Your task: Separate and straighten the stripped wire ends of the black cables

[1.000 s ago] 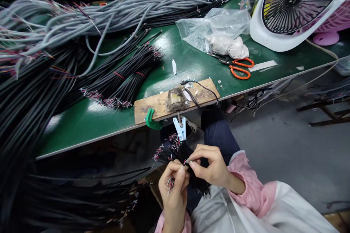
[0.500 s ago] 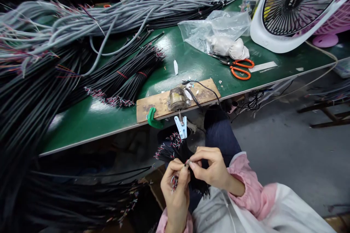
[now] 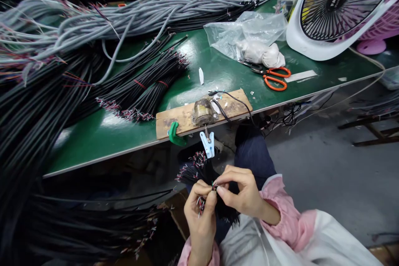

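Below front edge of green worktop [image 3: 230, 77], over person's lap, 2 bare hands work close together. L hand [image 3: 201, 218]: thumb + index fingers pinched w/ no visible gap on black cable [image 3: 213, 188], its end pointing up btwn the hands. More wire ends [image 3: 200, 203], red/white/black, poke out of same hand's curled grip; how its other fingers hold them, can't tell. R hand [image 3: 242, 191]: thumb + index tips nearly together at the thin wires [image 3: 214, 184] of that cable end; exact contact too small to tell.

Just beyond hands, on lap: bundle of black cables [image 3: 196, 170], red/white tips fanned out. Lt blue clothespin [image 3: 208, 144] hangs above it, attached to shaft of grimy motor-like unit [image 3: 204, 112] on wood board [image 3: 174, 118]; green clamp [image 3: 176, 134] at board's L end, at worktop edge.

On worktop, L: tied black bundles [image 3: 140, 81] w/ red bands; behind, big pile of gray cables [image 3: 140, 12]. R: orange-handled scissors [image 3: 267, 74] near white cloth [image 3: 272, 56], clear plastic bag [image 3: 246, 27] behind, then white-framed fan [image 3: 338, 0] at far R.
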### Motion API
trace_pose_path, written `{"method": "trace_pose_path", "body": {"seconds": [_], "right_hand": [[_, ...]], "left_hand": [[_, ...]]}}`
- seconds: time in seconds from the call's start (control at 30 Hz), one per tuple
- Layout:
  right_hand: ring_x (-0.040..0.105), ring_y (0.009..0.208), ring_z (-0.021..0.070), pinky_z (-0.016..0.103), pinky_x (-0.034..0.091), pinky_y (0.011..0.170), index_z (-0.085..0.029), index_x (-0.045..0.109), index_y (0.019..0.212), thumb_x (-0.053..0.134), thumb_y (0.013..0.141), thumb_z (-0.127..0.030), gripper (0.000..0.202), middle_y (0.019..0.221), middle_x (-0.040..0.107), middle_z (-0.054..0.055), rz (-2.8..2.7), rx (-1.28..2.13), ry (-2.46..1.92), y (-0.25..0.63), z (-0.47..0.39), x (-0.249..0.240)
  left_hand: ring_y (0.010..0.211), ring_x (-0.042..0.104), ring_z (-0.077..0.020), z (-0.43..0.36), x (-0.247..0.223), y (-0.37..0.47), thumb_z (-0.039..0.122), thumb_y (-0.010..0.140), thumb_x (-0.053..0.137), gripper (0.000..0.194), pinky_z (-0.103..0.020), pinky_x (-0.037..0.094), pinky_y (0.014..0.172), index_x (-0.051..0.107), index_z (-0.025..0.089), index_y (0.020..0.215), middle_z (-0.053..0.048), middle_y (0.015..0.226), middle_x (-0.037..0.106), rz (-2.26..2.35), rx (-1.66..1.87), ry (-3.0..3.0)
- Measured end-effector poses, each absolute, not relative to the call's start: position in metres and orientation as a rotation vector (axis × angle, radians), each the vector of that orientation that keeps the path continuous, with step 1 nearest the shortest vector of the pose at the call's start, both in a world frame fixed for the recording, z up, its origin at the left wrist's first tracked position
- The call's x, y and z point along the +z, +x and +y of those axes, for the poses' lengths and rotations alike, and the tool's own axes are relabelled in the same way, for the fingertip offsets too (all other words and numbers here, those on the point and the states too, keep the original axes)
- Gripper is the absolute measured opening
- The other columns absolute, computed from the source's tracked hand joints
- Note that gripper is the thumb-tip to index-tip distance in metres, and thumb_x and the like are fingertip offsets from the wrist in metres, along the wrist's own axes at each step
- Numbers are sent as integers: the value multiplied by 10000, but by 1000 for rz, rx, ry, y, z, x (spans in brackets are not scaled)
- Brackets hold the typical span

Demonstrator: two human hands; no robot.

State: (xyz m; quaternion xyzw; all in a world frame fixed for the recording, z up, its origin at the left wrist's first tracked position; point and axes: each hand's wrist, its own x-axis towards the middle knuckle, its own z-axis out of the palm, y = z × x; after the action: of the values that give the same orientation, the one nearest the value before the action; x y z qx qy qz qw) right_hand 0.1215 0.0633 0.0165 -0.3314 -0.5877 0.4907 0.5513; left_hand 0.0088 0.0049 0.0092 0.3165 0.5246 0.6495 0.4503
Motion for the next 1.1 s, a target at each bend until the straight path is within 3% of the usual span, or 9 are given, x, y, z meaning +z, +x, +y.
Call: {"method": "trace_pose_path", "body": {"seconds": [0.13, 0.33, 0.4, 0.5, 0.6, 0.73, 0.9, 1.1], "right_hand": [[581, 595, 131, 235, 481, 574, -145, 740, 834, 648, 823, -91, 107, 691, 674, 36, -1458, 1160, -811, 123, 65, 20], [521, 639, 137, 252, 418, 593, -158, 667, 763, 613, 807, -111, 84, 690, 583, 11, -1563, 1211, -756, 130, 79, 21], [504, 606, 124, 239, 405, 565, -155, 654, 738, 646, 819, -184, 86, 684, 569, 3, -1451, 1508, -657, 132, 86, 18], [489, 567, 111, 226, 408, 541, -146, 647, 703, 724, 809, -353, 245, 650, 558, -8, -1205, 1950, -492, 133, 97, 12], [498, 579, 114, 229, 426, 563, -140, 658, 689, 769, 769, -415, 307, 639, 566, -9, -1160, 2067, -475, 132, 109, 12], [483, 582, 108, 231, 410, 585, -150, 654, 701, 730, 804, -399, 280, 636, 564, -18, -1204, 1878, -699, 128, 127, 24], [473, 589, 120, 248, 373, 573, -153, 658, 662, 622, 902, -532, 450, 627, 555, -3, -1348, 1432, -1028, 118, 152, 37], [472, 547, 113, 240, 352, 532, -145, 671, 659, 655, 894, -532, 453, 587, 576, -4, -1431, 1411, -1090, 114, 152, 31]], "left_hand": [[617, 447, -104, 8, 7, 8, 281, 865, 774, 237, -191, 390, 562, 624, 181, 712, 37, 700, 478, 1292, 1614, 783], [440, 306, -55, 15, 9, -6, 345, 913, 715, 301, -199, 214, 430, 672, 161, 679, 45, 573, 484, 1192, 1339, 781], [478, 388, -82, 17, 9, -11, 337, 913, 714, 289, -213, 268, 458, 692, 164, 681, 17, 587, 545, 1176, 1301, 868], [596, 502, -129, 21, 7, -14, 286, 883, 741, 236, -234, 379, 556, 682, 184, 679, 6, 632, 586, 1152, 1391, 1028], [624, 522, -131, 26, 6, -13, 221, 867, 749, 182, -228, 412, 592, 670, 199, 704, 22, 652, 586, 1189, 1464, 1120], [635, 553, -131, 34, 15, -11, 165, 839, 767, 159, -219, 446, 601, 676, 209, 716, 31, 666, 604, 1274, 1576, 1183], [609, 557, -131, 44, 29, -12, 149, 816, 781, 153, -213, 446, 556, 694, 208, 704, 31, 658, 605, 1350, 1684, 1187], [623, 565, -139, 52, 42, -9, 188, 815, 792, 162, -224, 470, 582, 690, 204, 691, 23, 663, 613, 1466, 1702, 1154]]}}
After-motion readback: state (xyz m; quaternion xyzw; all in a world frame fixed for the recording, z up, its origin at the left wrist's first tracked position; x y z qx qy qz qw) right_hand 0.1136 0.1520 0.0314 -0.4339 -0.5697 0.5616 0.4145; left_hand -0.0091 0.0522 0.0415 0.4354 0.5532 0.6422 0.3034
